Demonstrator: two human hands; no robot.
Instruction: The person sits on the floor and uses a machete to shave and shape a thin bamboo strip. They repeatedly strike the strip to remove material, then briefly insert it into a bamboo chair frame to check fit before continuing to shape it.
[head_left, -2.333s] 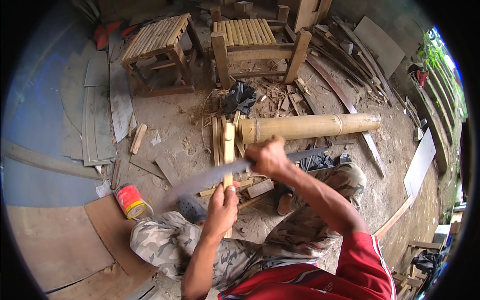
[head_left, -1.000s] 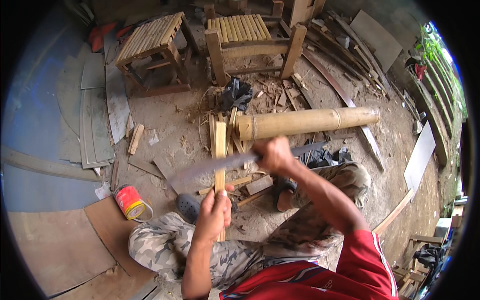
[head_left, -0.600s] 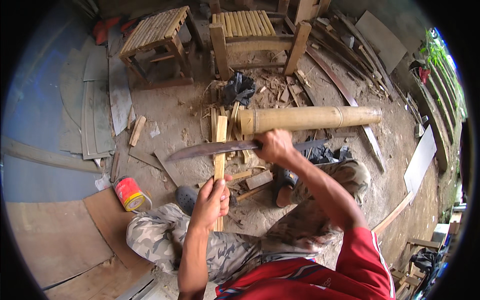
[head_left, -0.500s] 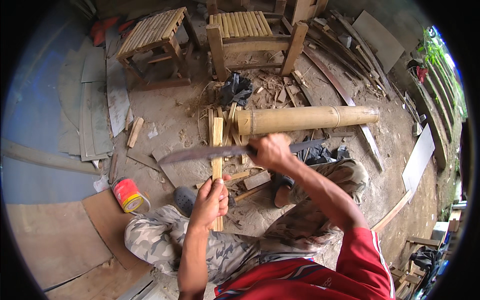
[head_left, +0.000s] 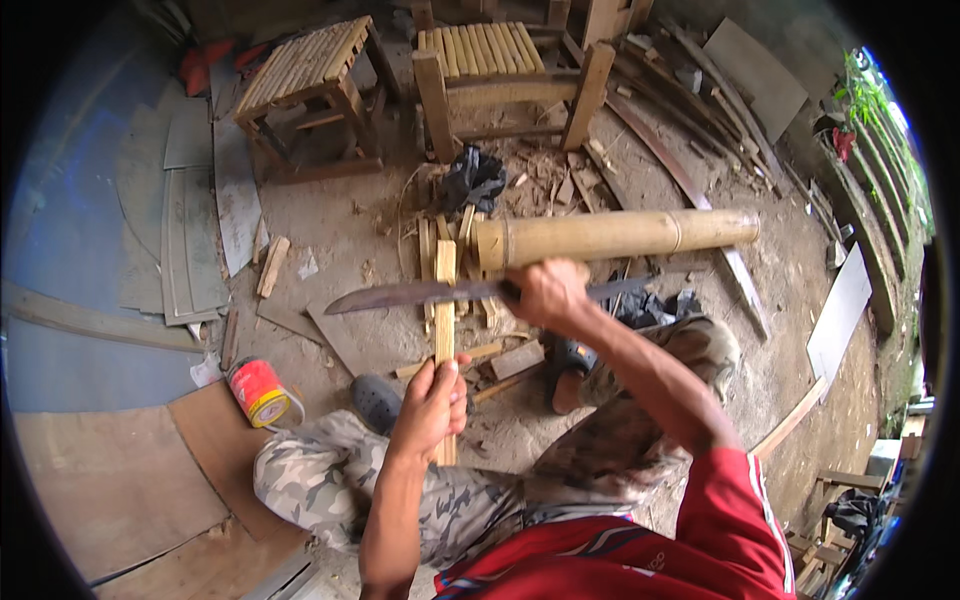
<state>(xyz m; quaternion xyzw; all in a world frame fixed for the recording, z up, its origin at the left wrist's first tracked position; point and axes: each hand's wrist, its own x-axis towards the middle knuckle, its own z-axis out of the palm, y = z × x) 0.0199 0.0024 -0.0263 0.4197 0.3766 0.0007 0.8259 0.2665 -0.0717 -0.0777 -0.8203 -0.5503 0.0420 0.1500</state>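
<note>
My left hand is closed around a narrow, pale strip of bamboo or wood, which points away from me with its lower end past my wrist. In my right hand is the grip of a long, dark-bladed machete. The blade reaches leftward and crosses the strip above my left hand; whether its edge bites into the strip cannot be told. Just beyond my right hand lies a thick bamboo pole, on its side on the ground.
Two slatted bamboo stools, one at left and one in the middle, stand at the back. A black plastic bag and wood scraps lie before them. A red can is at my left; long boards are piled at far right.
The strip and my left hand have shifted slightly right. The machete has moved a little along with my right hand and lies flatter across the strip.
</note>
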